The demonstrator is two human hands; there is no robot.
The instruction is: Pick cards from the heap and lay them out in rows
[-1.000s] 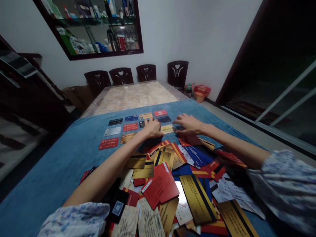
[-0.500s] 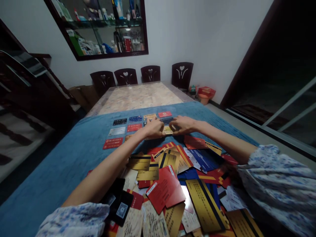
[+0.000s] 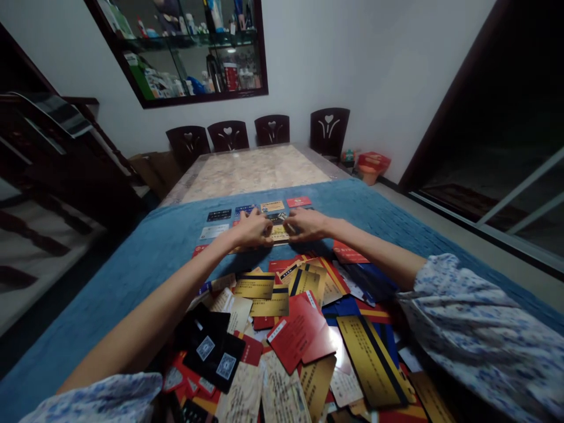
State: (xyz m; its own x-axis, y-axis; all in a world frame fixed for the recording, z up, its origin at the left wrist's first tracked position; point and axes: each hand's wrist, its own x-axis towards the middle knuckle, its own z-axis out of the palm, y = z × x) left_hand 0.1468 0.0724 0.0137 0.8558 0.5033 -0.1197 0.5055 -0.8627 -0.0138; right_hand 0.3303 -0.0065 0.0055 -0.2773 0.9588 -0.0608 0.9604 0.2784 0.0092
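Observation:
A pale yellow card (image 3: 279,234) lies between my two hands, at the near side of rows of cards laid out on a blue cloth (image 3: 145,264). My left hand (image 3: 254,229) has its fingers closed at the card's left edge. At the right edge, the fingertips of my right hand (image 3: 307,224) pinch the same card. Just beyond it sits a dark card (image 3: 277,217), partly covered by my fingers. Behind that are a tan card (image 3: 272,206) and a red card (image 3: 299,201). My left hand and forearm hide parts of other laid-out cards.
A heap of loose cards spreads in front of me, with a red card (image 3: 293,332), a gold striped card (image 3: 370,361) and black cards with square codes (image 3: 211,346). The bare tabletop (image 3: 259,167) extends past the cloth. Dark chairs (image 3: 329,132) stand behind it.
Both hands have shifted left together with the yellow card between them. More of the tan and red cards in the back row shows now. My left forearm covers more of the left-hand cards.

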